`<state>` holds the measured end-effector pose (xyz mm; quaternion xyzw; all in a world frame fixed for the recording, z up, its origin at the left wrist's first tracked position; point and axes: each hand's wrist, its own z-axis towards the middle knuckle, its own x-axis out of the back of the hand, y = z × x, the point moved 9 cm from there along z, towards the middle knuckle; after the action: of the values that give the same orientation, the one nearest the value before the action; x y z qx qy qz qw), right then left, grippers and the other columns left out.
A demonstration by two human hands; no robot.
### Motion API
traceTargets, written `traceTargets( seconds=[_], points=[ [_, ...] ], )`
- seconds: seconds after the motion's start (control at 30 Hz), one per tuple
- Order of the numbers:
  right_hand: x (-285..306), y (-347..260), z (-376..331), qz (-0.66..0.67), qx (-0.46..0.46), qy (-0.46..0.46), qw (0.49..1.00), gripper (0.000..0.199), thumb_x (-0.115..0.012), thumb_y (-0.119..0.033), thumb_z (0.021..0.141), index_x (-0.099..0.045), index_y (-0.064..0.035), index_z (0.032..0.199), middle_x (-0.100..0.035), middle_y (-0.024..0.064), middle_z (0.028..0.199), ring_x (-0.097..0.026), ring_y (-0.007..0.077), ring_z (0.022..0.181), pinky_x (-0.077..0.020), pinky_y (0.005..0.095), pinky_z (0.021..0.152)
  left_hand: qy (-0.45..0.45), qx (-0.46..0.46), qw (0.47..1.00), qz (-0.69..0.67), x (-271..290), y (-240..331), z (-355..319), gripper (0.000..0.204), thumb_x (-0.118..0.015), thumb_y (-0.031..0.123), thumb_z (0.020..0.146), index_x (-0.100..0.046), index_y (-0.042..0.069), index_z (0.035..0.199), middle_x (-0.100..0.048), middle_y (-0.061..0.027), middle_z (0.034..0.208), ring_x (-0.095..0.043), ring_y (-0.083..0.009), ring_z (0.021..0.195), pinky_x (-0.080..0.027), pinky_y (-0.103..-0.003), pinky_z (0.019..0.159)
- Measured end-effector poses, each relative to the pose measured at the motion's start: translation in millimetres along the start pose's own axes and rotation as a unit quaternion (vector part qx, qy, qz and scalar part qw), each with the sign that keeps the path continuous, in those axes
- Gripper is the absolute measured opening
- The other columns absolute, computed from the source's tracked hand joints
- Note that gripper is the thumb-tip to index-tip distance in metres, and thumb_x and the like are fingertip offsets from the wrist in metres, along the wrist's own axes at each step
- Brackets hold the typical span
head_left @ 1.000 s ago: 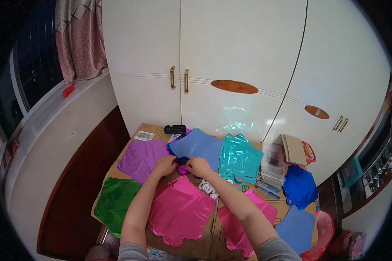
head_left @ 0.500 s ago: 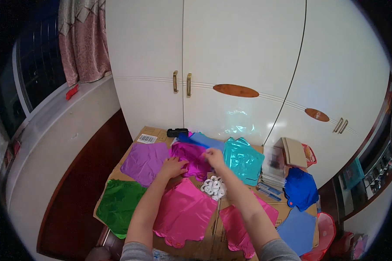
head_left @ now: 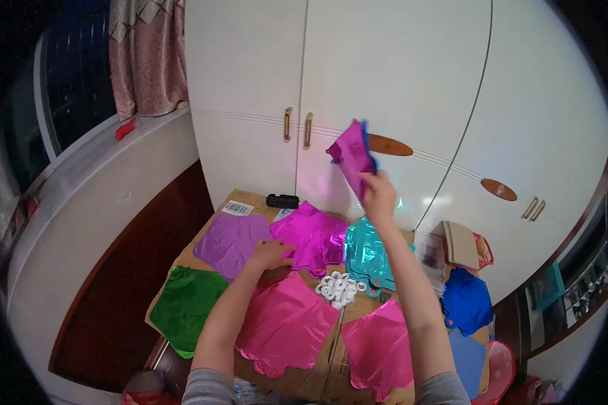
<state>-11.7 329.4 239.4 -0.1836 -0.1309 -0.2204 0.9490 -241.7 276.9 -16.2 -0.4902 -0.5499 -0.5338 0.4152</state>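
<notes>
In my raised right hand is a flat foil balloon, magenta with a dark blue side edge, held up in front of the white cabinet. Its fingers are closed around the lower end. My left hand rests low over the table with fingers stretched out, at the near left edge of a flat magenta foil balloon. A lilac foil balloon lies to its left, and a pink one on the near side. A pile of white rings, perhaps small ribbon rolls, sits right of the left hand.
Teal, green, second pink, royal blue and pale blue foil balloons lie on the cardboard. A black object stands at the back. The cabinet rises directly behind.
My right hand has lifted the foil balloon up and away from the table, baring the magenta one beneath. My left hand stays at nearly the same spot. The view has shifted slightly.
</notes>
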Motion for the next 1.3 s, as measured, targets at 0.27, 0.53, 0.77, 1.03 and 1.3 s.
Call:
traceTargets(
  seconds=[0.27, 0.53, 0.77, 1.03, 1.3],
  points=[
    [-211.0, -125.0, -126.8, 0.127, 0.113, -0.308, 0.936, 0.015, -0.054, -0.018, 0.081, -0.060, -0.0042, 0.079, -0.058, 0.0158, 0.081, -0.061, 0.0328, 0.079, -0.0482, 0.0444, 0.069, 0.080, 0.176, 0.981, -0.037, 13.2, -165.8, -91.5, 0.053, -0.062, 0.042, 0.080, -0.053, 0.014, 0.125, -0.050, -0.0151, 0.131, -0.045, -0.0333, 0.124, -0.032, -0.060, 0.098],
    [-260.0, -197.1, -235.6, 0.141, 0.281, -0.362, 0.878, 0.013, -0.060, -0.017, 0.077, -0.062, -0.0046, 0.072, -0.057, 0.0091, 0.082, -0.062, 0.0293, 0.074, -0.0514, 0.0398, 0.069, 0.065, 0.154, 0.984, -0.063, -14.1, -192.7, -130.7, 0.049, -0.063, 0.041, 0.079, -0.057, 0.011, 0.117, -0.050, -0.0175, 0.130, -0.042, -0.0376, 0.125, -0.034, -0.051, 0.102],
    [-279.1, -170.2, -227.2, 0.151, 0.131, -0.418, 0.886, 0.014, -0.064, -0.021, 0.077, -0.067, -0.0071, 0.075, -0.060, 0.0115, 0.079, -0.062, 0.0310, 0.074, -0.0501, 0.0424, 0.068, 0.120, 0.193, 0.973, -0.048, 20.8, -170.7, -145.7, 0.035, -0.063, 0.032, 0.079, -0.062, 0.007, 0.103, -0.061, -0.0164, 0.110, -0.055, -0.0345, 0.107, -0.044, -0.046, 0.089],
    [-285.1, -123.4, -225.4, 0.216, -0.096, -0.379, 0.895, 0.024, -0.074, -0.030, 0.070, -0.071, -0.0073, 0.076, -0.065, 0.0131, 0.077, -0.062, 0.0317, 0.072, -0.0482, 0.0413, 0.066, 0.310, 0.028, 0.938, -0.151, 50.1, -119.2, -168.0, 0.014, -0.059, 0.016, 0.080, -0.067, 0.005, 0.086, -0.063, -0.0121, 0.078, -0.061, -0.0334, 0.078, -0.047, -0.041, 0.078],
    [-277.0, -115.8, -223.2, 0.247, -0.172, -0.382, 0.874, 0.028, -0.076, -0.033, 0.072, -0.071, -0.0068, 0.077, -0.067, 0.0111, 0.073, -0.064, 0.0249, 0.067, -0.0484, 0.0365, 0.064, 0.151, 0.213, 0.964, 0.043, 33.4, -145.5, -147.8, 0.036, -0.057, 0.042, 0.083, -0.071, 0.012, 0.097, -0.059, -0.0131, 0.116, -0.046, -0.0309, 0.117, -0.037, -0.048, 0.094]
  ],
)
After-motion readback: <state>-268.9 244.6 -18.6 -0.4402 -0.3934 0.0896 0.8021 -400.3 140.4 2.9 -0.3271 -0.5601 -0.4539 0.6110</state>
